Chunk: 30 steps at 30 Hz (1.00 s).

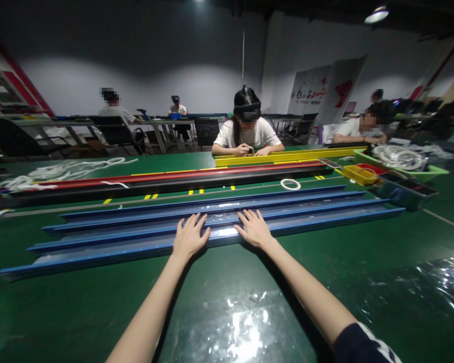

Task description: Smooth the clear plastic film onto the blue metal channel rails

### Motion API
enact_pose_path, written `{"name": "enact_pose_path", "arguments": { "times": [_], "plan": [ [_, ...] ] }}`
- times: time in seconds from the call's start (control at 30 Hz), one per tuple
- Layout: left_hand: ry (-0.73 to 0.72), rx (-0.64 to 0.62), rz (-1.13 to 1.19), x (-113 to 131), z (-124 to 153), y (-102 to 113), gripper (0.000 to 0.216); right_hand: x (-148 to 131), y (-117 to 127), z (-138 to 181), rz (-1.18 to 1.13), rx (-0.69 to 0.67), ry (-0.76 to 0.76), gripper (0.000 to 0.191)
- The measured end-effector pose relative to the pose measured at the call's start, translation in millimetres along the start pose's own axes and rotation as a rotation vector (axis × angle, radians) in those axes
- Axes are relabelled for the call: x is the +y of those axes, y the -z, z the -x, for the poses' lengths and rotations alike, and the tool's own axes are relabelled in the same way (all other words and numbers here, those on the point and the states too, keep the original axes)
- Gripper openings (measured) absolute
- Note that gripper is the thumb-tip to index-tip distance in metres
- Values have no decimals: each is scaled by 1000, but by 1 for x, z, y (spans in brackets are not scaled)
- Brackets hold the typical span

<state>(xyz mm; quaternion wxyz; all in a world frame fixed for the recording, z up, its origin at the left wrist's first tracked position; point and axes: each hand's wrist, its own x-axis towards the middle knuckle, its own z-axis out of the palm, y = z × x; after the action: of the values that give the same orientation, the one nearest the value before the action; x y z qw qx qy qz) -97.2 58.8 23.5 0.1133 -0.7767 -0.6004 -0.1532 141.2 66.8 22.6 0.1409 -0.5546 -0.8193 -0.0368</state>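
In the head view, the left hand (191, 236) and the right hand (254, 229) lie flat, palms down, on a set of long blue rails (318, 207). The rails run side by side across the green worktop (79, 307) from far left to far right. Both hands are spread open with fingers fanned and clamp on nothing. They sit a little apart from each other near the middle of the rails' length, resting on the rails closest to the wearer, with the fingertips reaching toward the rails behind. Beyond the blue set lie a black rail (166, 187) and a red rail (181, 176), and farther back a yellow rail (295, 155). A white ring (290, 184) lies flat on the worktop between the black rail and the blue set. To the right a small yellow tray (359, 175) stands beside a green tray (431, 174) that holds pale coils (399, 157) of tubing. Nearer the rails' right end stands a dark bin (406, 195) whose contents cannot be made out. A tangle of white cord (60, 171) lies at far left. Across the worktop a person (246, 133) in a white shirt has both hands at the yellow rail.
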Motion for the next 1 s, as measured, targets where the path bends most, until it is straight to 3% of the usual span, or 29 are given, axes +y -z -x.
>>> {"name": "enact_pose_path", "arguments": {
  "times": [0.33, 0.6, 0.83, 1.0],
  "plan": [
    [-38, -30, 40, -11, -10, -3, 50, 14, 2, -24, -62, -112, 33, 70],
    [26, -98, -58, -42, -55, 6, 50, 55, -1, -75, -34, -85, -72, 62],
    [51, -278, 6, -58, -81, -14, 64, 70, -18, -90, -7, -109, 8, 67],
    [49, -308, 57, -61, -89, -18, 74, 76, -16, -98, 3, -110, 71, 69]
  ]
}}
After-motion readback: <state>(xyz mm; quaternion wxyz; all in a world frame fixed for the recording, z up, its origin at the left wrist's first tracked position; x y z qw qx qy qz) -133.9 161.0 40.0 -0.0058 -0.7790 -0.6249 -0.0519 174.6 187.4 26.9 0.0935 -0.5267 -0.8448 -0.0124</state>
